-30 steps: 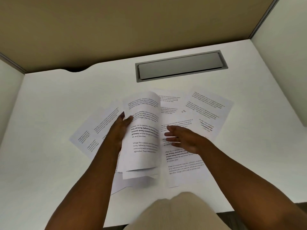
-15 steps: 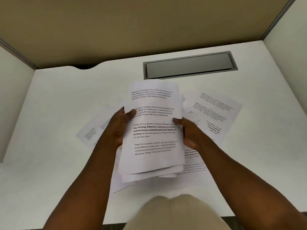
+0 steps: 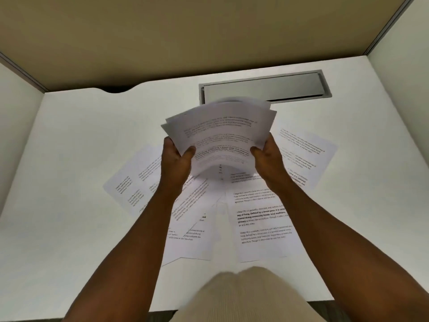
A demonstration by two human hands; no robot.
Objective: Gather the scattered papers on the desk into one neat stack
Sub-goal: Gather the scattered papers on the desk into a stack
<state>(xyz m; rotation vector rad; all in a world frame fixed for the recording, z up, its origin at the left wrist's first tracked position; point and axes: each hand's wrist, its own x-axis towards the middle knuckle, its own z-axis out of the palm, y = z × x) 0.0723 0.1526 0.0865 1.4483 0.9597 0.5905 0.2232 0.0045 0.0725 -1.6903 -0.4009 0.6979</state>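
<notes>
Here, a bundle of printed sheets (image 3: 220, 133) is held up in the air above the middle of a white desk (image 3: 69, 159), its far edge tipped away toward a grey cable hatch (image 3: 264, 88) set in the desktop. The bundle bows upward in the middle and its sheets are fanned slightly out of line, so it is not yet square. The left hand (image 3: 176, 163) pinches the bundle's left side, thumb on top and fingers hidden beneath. The right hand (image 3: 269, 159) pinches the right side in the same way.

Directly below and toward the person, loose sheets lie flat on the desk. The right-hand sheet (image 3: 262, 224) lies lengthwise toward the person, just under the right forearm. An overlapping cluster of sheets (image 3: 192, 228) lies under the left forearm. One sheet (image 3: 130, 182) angles off to the left, and another (image 3: 306, 154) angles off to the far right, partly hidden by the right hand.

The right hand is probably nearer the two right-side sheets, the left hand nearer the others. A beige garment (image 3: 243, 296) fills the bottom edge.
</notes>
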